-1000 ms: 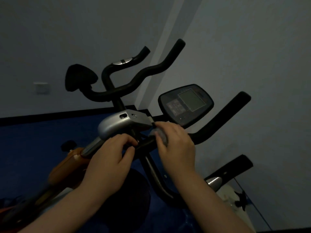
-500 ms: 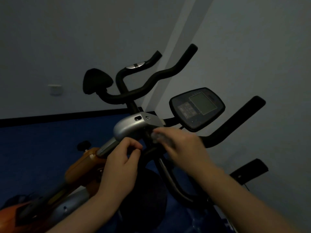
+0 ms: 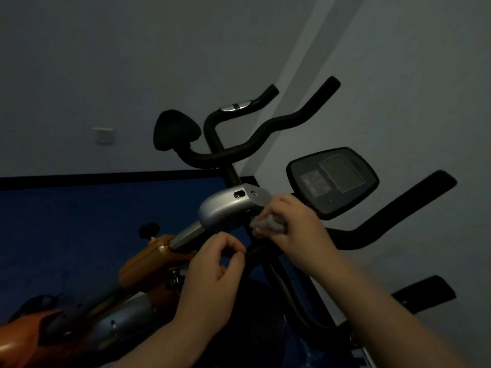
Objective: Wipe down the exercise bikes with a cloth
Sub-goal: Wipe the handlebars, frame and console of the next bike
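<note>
In dim light an exercise bike fills the view, with a silver stem cover (image 3: 225,208), a black console (image 3: 333,181) and black handlebars (image 3: 393,216). My right hand (image 3: 297,227) presses a small grey cloth (image 3: 268,224) against the bar just right of the silver cover, below the console. My left hand (image 3: 215,274) pinches the thin black bar (image 3: 255,251) a little lower, fingers curled around it. The orange frame (image 3: 148,261) runs down to the lower left.
A second bike's black handlebars (image 3: 252,144) and seat (image 3: 174,132) stand behind, near the room corner. Grey walls close in at the back and right, with a wall switch (image 3: 104,135) on the left. Blue floor (image 3: 79,221) lies below.
The view has shifted, so the bike sits further right and lower in frame. My right hand's cloth now shows between its fingers by the silver cover. My left hand has slid slightly lower.
</note>
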Demonstrator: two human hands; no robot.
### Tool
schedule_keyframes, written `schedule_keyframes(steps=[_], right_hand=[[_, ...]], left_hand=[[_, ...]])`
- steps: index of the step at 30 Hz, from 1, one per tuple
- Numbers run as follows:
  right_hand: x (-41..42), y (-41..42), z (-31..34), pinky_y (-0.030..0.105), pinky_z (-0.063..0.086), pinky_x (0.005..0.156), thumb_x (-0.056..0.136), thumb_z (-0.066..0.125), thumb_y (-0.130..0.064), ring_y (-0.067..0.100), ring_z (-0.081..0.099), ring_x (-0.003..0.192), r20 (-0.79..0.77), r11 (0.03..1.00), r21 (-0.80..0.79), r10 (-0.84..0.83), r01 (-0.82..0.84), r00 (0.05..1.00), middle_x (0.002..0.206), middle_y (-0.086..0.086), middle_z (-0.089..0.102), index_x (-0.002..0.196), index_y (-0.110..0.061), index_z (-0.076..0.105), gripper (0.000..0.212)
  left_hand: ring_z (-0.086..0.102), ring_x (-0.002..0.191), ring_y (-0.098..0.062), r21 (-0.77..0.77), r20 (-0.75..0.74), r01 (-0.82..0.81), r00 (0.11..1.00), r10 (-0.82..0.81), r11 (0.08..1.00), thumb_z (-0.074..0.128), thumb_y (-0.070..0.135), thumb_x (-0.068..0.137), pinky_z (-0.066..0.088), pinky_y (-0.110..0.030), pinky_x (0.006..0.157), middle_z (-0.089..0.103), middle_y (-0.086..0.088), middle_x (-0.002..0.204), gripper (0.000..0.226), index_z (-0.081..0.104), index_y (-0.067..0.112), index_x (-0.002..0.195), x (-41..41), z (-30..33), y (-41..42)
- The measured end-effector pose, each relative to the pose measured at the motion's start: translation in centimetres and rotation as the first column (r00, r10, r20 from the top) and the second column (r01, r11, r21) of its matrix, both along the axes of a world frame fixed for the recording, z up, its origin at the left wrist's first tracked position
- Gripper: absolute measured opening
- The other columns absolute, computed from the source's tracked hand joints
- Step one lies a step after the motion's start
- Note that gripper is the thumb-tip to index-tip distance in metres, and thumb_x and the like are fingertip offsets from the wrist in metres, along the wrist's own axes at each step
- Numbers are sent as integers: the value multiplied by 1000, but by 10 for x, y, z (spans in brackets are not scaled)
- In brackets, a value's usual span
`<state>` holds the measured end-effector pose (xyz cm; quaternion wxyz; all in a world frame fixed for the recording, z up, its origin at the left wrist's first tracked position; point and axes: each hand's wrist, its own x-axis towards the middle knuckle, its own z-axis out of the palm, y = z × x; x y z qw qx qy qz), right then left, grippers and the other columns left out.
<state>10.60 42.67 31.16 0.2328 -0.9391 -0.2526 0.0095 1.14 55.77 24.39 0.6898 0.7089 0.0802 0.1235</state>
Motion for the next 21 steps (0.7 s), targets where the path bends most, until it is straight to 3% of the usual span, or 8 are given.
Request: schedule_keyframes(steps=[3, 5, 8, 10, 14, 18, 19, 21], right_hand=[[11, 18, -16, 11, 39, 67, 81, 72, -20, 6, 51, 83, 131, 995, -40, -88, 94, 988, 97, -9, 49, 86, -18, 60, 13], [9, 15, -13, 11, 36, 65, 80, 73, -22, 8, 52, 83, 167, 989, -91, -97, 114, 981, 95, -8, 54, 87, -20, 61, 14], [10, 7, 14, 21, 44, 70, 73, 78, -31, 6, 57, 85, -90, 974, -227, -34, 13, 995, 90, -10, 63, 80, -30, 63, 17], [20, 16, 22, 21, 45, 69, 73, 78, -31, 7, 59, 84, -99, 947, -319, 0, -32, 995, 87, -10, 64, 78, -30, 63, 16], [15, 30, 1, 34, 49, 74, 76, 74, -26, 17, 60, 88, 134, 963, -267, 80, -42, 988, 94, -3, 65, 86, -22, 66, 13], [13, 2, 14, 32, 51, 79, 72, 80, -27, 8, 60, 90, -138, 957, -165, 217, -238, 966, 90, -10, 68, 83, -27, 72, 14], [19, 5, 13, 35, 52, 78, 72, 80, -25, 10, 61, 89, -115, 965, -167, 185, -202, 976, 89, -8, 68, 82, -26, 72, 13], [22, 21, 0, 38, 52, 74, 72, 77, -18, 18, 61, 84, 81, 981, -176, 93, -78, 992, 87, -1, 66, 80, -21, 70, 11]], left_hand=[[57, 70, -18, 64, 20, 18, 1000, -20, 998, 58, 8, 86, 45, -21, 62, 60, 5, 82, 19, 59, 24, 76, 1, 0, 2], [56, 73, -17, 85, 33, 32, 999, -35, 996, 58, 7, 86, 44, -19, 64, 59, 6, 83, 18, 59, 23, 76, 1, 1, 3], [56, 73, -18, 89, 37, 38, 998, -41, 995, 58, 7, 86, 44, -22, 63, 58, 5, 83, 19, 59, 23, 76, 1, 0, 3], [55, 71, -18, 95, 44, 30, 998, -34, 995, 58, 8, 86, 43, -23, 62, 57, 6, 82, 19, 58, 24, 76, 2, -2, 3], [55, 69, -20, 84, 42, 35, 998, -39, 996, 58, 7, 86, 43, -24, 57, 55, 9, 83, 21, 58, 25, 76, 4, -3, 3], [54, 70, -20, 102, 71, 45, 996, -52, 994, 58, 12, 85, 42, -20, 55, 54, 11, 85, 15, 58, 23, 75, 5, -3, 3], [54, 71, -19, 98, 77, 47, 996, -54, 994, 56, 16, 83, 42, -20, 55, 54, 10, 85, 11, 58, 23, 75, 5, -3, 3], [55, 74, -19, 86, 74, 52, 996, -58, 995, 53, 21, 79, 43, -21, 56, 54, 11, 86, 8, 58, 25, 75, 5, -3, 3]])
